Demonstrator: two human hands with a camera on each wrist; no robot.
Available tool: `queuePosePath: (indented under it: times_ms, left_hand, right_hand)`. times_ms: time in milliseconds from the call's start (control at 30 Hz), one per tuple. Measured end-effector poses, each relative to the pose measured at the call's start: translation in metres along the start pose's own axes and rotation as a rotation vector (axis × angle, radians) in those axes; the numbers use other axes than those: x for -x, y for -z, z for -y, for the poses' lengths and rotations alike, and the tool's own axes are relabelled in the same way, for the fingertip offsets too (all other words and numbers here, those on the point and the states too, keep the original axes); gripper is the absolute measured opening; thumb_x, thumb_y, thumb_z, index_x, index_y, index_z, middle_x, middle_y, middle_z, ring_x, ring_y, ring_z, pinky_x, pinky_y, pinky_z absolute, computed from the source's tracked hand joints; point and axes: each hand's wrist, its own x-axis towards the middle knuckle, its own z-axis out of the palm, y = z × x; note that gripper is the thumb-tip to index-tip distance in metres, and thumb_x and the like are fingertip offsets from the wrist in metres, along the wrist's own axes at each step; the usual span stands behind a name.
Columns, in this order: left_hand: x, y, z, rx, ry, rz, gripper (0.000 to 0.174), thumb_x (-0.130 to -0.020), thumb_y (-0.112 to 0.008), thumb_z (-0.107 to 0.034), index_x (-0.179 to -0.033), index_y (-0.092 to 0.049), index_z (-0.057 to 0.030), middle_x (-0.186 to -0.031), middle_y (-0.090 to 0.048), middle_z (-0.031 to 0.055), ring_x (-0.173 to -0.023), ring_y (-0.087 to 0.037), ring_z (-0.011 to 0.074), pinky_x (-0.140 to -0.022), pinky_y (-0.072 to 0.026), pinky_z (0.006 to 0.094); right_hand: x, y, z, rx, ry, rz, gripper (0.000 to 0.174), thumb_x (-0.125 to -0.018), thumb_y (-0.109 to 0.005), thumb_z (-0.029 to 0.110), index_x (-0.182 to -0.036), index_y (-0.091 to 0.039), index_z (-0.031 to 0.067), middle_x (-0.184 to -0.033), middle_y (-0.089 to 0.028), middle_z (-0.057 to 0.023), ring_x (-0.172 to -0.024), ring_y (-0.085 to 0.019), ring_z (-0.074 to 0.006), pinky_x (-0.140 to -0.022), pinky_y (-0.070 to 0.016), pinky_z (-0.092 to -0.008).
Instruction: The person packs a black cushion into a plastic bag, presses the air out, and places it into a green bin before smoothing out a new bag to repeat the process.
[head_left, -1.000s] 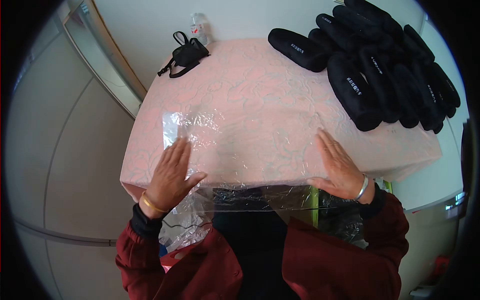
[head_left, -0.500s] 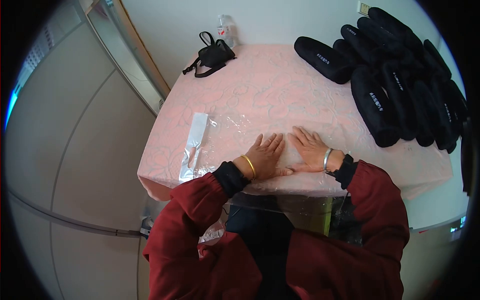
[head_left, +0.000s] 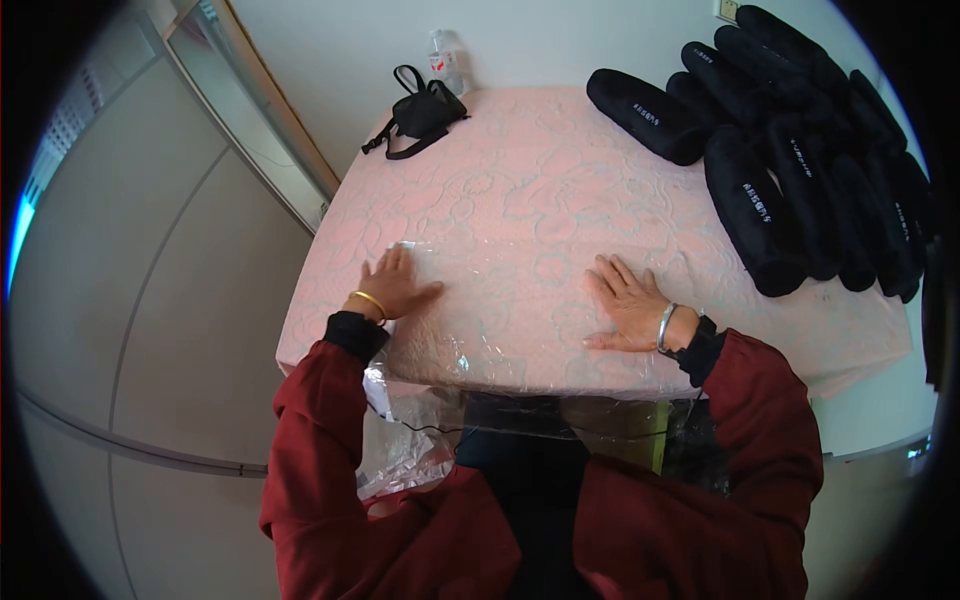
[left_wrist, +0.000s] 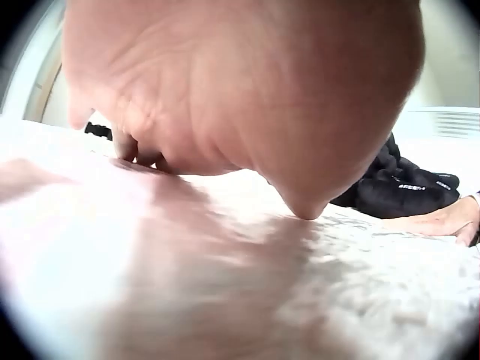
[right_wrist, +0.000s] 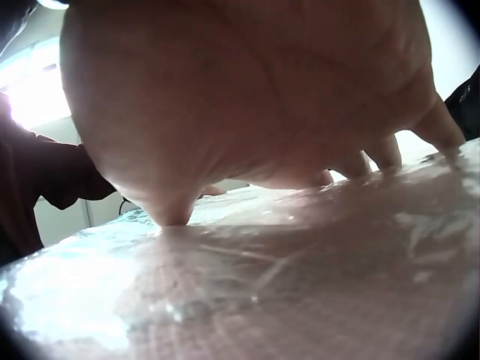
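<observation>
A clear plastic bag lies spread over the near part of the pink patterned cloth, its lower edge hanging past the table's front. My left hand rests over the bag's left end, fingers pointing away from me, and covers most of the white strip there. Toward the right end, my right hand lies palm down with fingers spread. In the right wrist view, the fingertips touch the shiny film. The left wrist view has the palm arched just above the surface. Neither hand grips anything.
Black cylindrical pouches with white lettering are piled at the table's back right. At the back left sit a small black strapped bag and a clear bottle. More crumpled plastic hangs below the table's front edge.
Both hands came together at the middle of the bag, then my left hand slid out to its left end. The right hand stayed near the right of centre, shifting slightly rightward.
</observation>
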Motion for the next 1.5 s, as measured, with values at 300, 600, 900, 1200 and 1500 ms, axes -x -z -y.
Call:
queuePosePath:
  times_ms: [300, 600, 900, 1200, 1500]
  left_hand:
    - [0.093, 0.017, -0.014, -0.015, -0.167, -0.439, 0.081, -0.088, -0.065, -0.055, -0.146, -0.043, -0.0027, -0.155, -0.035, 0.0226, -0.146, -0.029, 0.0411, -0.114, -0.0244, 0.0634]
    - [0.158, -0.029, -0.072, 0.394, -0.571, -0.600, 0.062, -0.080, -0.082, -0.030, -0.129, -0.056, -0.0015, -0.131, -0.058, 0.0190, -0.121, -0.054, 0.0396, -0.100, -0.0453, 0.0514]
    - [0.184, -0.064, -0.132, 1.029, -0.323, -0.455, 0.069, -0.085, -0.080, -0.026, -0.136, -0.041, -0.0005, -0.097, -0.066, 0.0146, -0.089, -0.067, 0.0273, -0.073, -0.0543, 0.0368]
    - [0.178, -0.086, -0.147, 1.536, -0.227, -0.583, 0.064, -0.089, -0.072, -0.003, -0.141, -0.035, -0.0025, -0.113, -0.052, 0.0099, -0.079, -0.062, 0.0123, -0.068, -0.0507, 0.0240]
    - [0.136, -0.064, -0.054, 0.972, -0.033, -0.785, 0.036, -0.082, -0.068, 0.009, -0.116, -0.062, -0.0039, -0.122, -0.052, 0.0099, -0.085, -0.062, 0.0175, -0.073, -0.0520, 0.0286]
  right_hand:
    - [0.001, -0.018, -0.051, 0.118, -0.378, -0.284, 0.088, -0.091, -0.052, 0.065, -0.142, -0.044, -0.0063, -0.148, -0.042, -0.0310, -0.135, -0.045, -0.0444, -0.105, -0.0430, -0.0549]
    - [0.035, -0.014, -0.061, 0.119, -0.548, -0.267, 0.054, -0.091, -0.060, 0.051, -0.089, -0.077, -0.0001, -0.086, -0.074, -0.0197, -0.086, -0.072, -0.0364, -0.077, -0.0571, -0.0429]
    - [0.081, -0.001, 0.011, -0.660, -0.337, -0.018, 0.041, -0.093, -0.060, 0.033, -0.085, -0.070, -0.0063, -0.081, -0.072, -0.0183, -0.064, -0.071, -0.0250, -0.062, -0.0571, -0.0355]
    - [0.079, -0.036, 0.083, -1.023, 0.160, -0.314, 0.019, -0.094, -0.063, 0.015, -0.086, -0.065, -0.0019, -0.072, -0.068, -0.0103, -0.064, -0.069, -0.0207, -0.059, -0.0542, -0.0328]
    - [0.080, -0.037, 0.051, -0.394, 0.120, -0.955, 0.015, -0.082, -0.067, 0.004, -0.095, -0.062, 0.0022, -0.094, -0.064, -0.0118, -0.084, -0.065, -0.0329, -0.071, -0.0533, -0.0402]
